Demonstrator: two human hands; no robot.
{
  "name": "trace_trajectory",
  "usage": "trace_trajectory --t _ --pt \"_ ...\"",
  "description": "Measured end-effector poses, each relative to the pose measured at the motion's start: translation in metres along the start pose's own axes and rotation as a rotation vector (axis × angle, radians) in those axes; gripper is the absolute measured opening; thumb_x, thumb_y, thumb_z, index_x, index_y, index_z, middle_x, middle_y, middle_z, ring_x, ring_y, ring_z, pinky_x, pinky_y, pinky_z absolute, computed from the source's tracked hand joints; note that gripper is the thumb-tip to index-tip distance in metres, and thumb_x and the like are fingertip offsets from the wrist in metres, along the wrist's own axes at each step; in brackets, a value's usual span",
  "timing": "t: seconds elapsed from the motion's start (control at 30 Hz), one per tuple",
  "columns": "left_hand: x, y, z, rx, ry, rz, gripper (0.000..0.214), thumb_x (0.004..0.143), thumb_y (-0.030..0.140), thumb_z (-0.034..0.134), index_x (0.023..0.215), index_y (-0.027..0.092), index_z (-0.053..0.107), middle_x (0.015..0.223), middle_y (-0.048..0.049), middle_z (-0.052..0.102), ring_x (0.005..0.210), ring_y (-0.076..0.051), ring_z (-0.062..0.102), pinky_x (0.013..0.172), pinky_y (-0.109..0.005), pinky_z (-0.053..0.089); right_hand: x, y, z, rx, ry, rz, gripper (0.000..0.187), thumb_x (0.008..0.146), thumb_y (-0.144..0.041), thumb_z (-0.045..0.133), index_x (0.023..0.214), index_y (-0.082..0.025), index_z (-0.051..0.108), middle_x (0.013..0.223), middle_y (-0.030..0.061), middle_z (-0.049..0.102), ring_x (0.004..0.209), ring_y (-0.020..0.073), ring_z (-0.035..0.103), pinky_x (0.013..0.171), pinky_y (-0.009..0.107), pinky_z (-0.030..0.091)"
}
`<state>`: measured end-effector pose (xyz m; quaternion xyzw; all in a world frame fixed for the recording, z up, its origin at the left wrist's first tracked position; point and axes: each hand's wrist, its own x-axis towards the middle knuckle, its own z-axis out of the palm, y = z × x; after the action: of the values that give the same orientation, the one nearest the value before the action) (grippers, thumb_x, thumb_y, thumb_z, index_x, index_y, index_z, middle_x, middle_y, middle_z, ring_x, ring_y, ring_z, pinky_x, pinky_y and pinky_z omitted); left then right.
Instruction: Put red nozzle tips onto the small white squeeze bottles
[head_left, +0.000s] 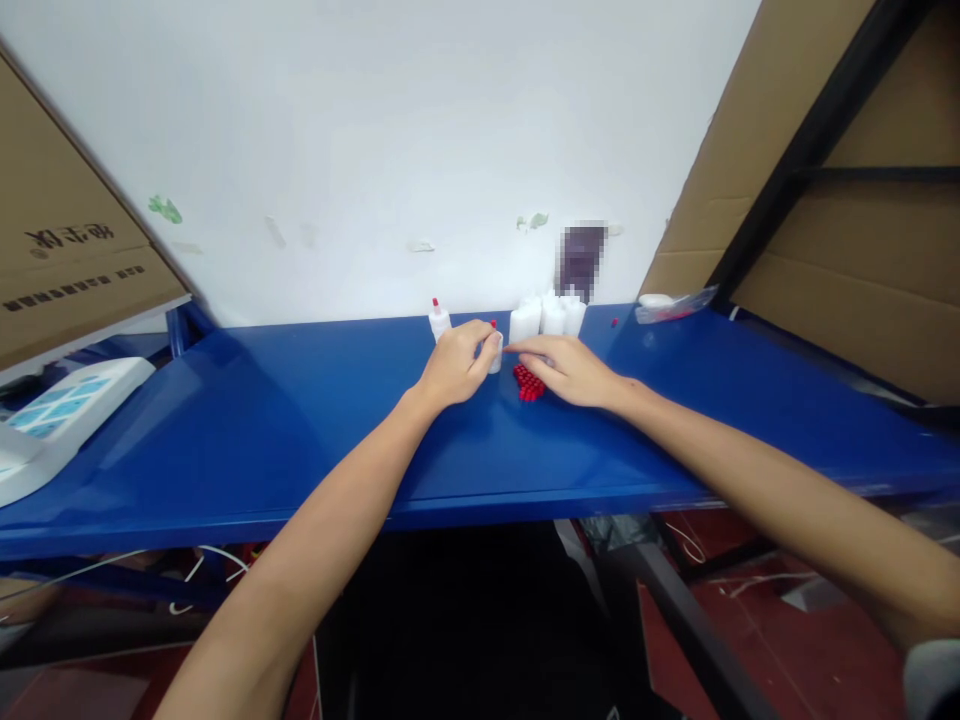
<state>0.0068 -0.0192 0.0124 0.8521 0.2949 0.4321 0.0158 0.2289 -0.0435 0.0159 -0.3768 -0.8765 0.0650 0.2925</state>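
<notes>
My left hand (456,362) is closed around a small white bottle (495,352) with a red tip, standing on the blue table (262,430). My right hand (566,368) lies palm down beside it, fingers stretched toward the bottle's top and over a heap of small red caps (527,384). Whether its fingertips pinch a cap is hidden. Behind my hands stand one white bottle with a red cap (439,320) and a cluster of white bottles without caps (547,316).
A white scale (52,420) sits at the table's left end under a cardboard box (67,250). A clear plastic bag (675,303) lies at the back right near cardboard sheets and a black frame (810,130). A single red cap (614,322) lies loose.
</notes>
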Motion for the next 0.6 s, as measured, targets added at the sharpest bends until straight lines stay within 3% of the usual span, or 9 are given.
trace_trajectory --t 0.07,0.17,0.27,0.33,0.6 --pt "-0.001 0.001 0.0 0.046 0.008 -0.011 0.038 0.102 0.036 0.038 0.083 0.018 0.066 0.086 -0.0086 0.072 0.083 -0.021 0.069 0.079 -0.037 0.052 -0.001 -0.001 -0.004 0.043 0.12 -0.01 0.031 0.1 -0.03 0.045 0.114 -0.02 0.072 0.112 0.0076 0.076 0.1 0.0244 0.07 0.089 0.041 0.052" --pt "0.0 0.003 -0.001 0.101 0.098 -0.001 0.033 0.1 0.034 0.04 0.083 0.019 0.064 0.087 -0.0078 0.072 0.084 -0.021 0.067 0.08 -0.037 0.052 -0.003 -0.002 -0.008 0.084 0.27 0.012 0.019 0.092 -0.03 0.055 0.109 -0.022 0.062 0.091 0.0032 0.07 0.077 0.0191 0.063 0.073 0.035 0.049" --pt "0.001 0.009 -0.001 0.108 0.22 0.024 0.028 0.098 0.033 0.045 0.079 0.02 0.06 0.082 -0.0055 0.07 0.081 -0.019 0.063 0.079 -0.035 0.051 -0.006 -0.003 -0.009 0.167 0.276 0.028 0.028 0.083 -0.022 0.058 0.108 -0.024 0.047 0.083 -0.0015 0.057 0.061 0.0135 0.048 0.06 0.03 0.042" --pt "0.002 0.014 0.0 0.082 0.233 0.041 0.024 0.098 0.034 0.049 0.08 0.021 0.058 0.078 -0.0031 0.067 0.075 -0.017 0.06 0.075 -0.033 0.05 -0.007 -0.005 -0.008 0.212 0.24 0.009 0.032 0.08 -0.017 0.056 0.107 -0.025 0.041 0.085 -0.0018 0.053 0.061 0.0126 0.045 0.058 0.029 0.039" --pt "0.0 0.027 0.008 0.008 -0.075 0.087 0.019 0.101 0.033 0.051 0.096 0.019 0.062 0.081 -0.0029 0.068 0.07 -0.014 0.059 0.069 -0.03 0.048 -0.007 -0.005 -0.007 0.081 0.178 -0.024 0.027 0.08 -0.015 0.053 0.1 -0.025 0.038 0.086 -0.0015 0.052 0.06 0.0115 0.044 0.061 0.029 0.038"
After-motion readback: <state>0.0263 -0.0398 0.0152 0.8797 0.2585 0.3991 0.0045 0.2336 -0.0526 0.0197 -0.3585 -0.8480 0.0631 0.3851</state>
